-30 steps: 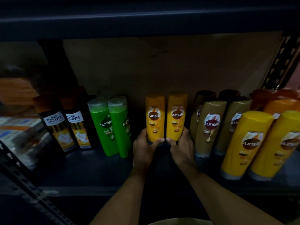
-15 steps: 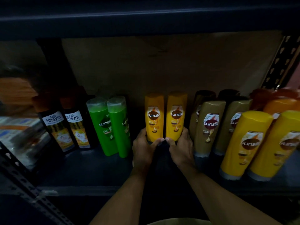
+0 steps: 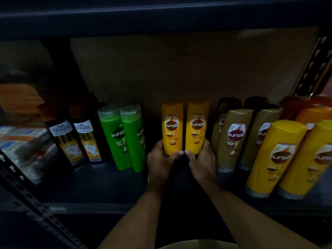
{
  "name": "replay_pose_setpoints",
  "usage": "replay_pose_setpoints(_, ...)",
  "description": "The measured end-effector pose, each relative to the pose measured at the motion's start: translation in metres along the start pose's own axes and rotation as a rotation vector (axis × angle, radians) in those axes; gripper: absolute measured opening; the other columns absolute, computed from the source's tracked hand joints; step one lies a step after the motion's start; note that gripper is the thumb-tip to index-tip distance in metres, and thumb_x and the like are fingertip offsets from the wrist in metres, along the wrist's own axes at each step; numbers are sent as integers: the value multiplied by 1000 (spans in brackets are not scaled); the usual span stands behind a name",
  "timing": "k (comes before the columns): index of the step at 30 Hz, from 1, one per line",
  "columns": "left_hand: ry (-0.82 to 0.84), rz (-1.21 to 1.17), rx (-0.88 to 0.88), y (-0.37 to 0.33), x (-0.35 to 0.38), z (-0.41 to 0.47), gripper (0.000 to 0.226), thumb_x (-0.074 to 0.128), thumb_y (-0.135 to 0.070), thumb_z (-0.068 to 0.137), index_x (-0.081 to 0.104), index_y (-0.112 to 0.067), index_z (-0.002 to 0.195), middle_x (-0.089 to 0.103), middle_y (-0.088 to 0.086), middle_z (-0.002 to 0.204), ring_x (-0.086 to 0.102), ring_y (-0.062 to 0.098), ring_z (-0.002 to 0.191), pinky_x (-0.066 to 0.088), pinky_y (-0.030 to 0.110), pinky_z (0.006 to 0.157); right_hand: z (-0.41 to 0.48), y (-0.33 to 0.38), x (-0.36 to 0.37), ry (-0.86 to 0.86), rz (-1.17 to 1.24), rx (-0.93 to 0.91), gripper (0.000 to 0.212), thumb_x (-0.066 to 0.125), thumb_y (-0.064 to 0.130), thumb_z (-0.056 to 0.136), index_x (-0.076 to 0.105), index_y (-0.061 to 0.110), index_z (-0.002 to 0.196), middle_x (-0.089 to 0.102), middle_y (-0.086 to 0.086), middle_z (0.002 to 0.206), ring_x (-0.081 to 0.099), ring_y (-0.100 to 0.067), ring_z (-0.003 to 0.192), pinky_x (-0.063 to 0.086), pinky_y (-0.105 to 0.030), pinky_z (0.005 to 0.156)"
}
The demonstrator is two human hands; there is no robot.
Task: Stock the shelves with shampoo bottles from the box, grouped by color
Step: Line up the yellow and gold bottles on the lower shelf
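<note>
Two yellow bottles stand side by side in the middle of the dark shelf [image 3: 100,184], upright and touching each other. The left hand [image 3: 159,160] holds the left yellow bottle [image 3: 172,126] near its bottom. Its thumb lies across the front and its fingers curl round the far side. The right hand [image 3: 203,160] holds the right yellow bottle [image 3: 197,126] the same way, low down, thumb in front and fingers wrapped round the side. The two thumb tips almost meet (there is just a tiny gap between them).

To the left, near the left hand, stand two green bottles [image 3: 115,137], close together and leaning a little. Further left are two black bottles [image 3: 64,139] with white labels. To the right, just beside the right hand, stand some brown bottles [image 3: 233,139], with darker ones behind them. Past those are two big yellow bottles [image 3: 274,157] at the front of the shelf, and orange bottles [image 3: 312,115] behind. A sheet of brown cardboard [image 3: 179,69] stands at the back of the shelf.
</note>
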State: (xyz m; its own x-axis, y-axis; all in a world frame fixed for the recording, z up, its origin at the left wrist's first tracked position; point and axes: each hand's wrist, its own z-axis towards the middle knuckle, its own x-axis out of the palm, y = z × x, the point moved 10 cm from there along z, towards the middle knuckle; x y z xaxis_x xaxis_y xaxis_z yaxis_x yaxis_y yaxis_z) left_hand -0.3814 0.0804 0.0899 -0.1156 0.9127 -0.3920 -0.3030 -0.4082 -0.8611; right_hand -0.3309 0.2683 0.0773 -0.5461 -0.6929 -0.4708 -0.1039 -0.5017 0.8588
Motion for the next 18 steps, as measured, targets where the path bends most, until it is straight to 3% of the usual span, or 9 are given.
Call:
replay_pose_setpoints(5,20,-3,-17,1,-1,-2,71,92,-32,74,59,-12,133,70,1,121,65,10,102,49,20,82,-9,-3,-5,24,-56,10,84,67,31,96,17,14,162,34,-11,162,35,-29,148,33,-48,120)
replay_pose_setpoints(10,31,22,-39,0,-10,-24,85,92,-27,75,50,-7,146,63,8,140,59,17,126,43,18,96,-43,5,-13,77,-183,0,87,61,18,100,1,6,162,19,-14,168,22,-29,153,25,-36,121)
replay_pose_setpoints(14,55,37,-81,-3,-25,-62,93,88,-30,80,38,-6,155,52,11,152,50,21,139,36,21,106,-72,9,-17,141,-187,25,88,56,14,101,-7,12,162,10,-9,170,15,-25,155,22,-33,121)
replay_pose_setpoints(16,80,-13,-90,-7,-33,-80,85,85,-32,82,42,-12,153,54,5,150,51,15,136,38,23,107,-90,13,-20,164,-179,-33,83,55,13,101,0,16,163,13,-5,169,16,-22,155,21,-31,121)
replay_pose_setpoints(18,120,-48,-77,-14,-38,-100,75,83,-34,84,47,-17,148,57,-1,146,55,9,130,42,24,106,-114,21,-35,156,-122,-126,77,58,6,97,18,20,161,32,0,161,30,-17,149,27,-27,118)
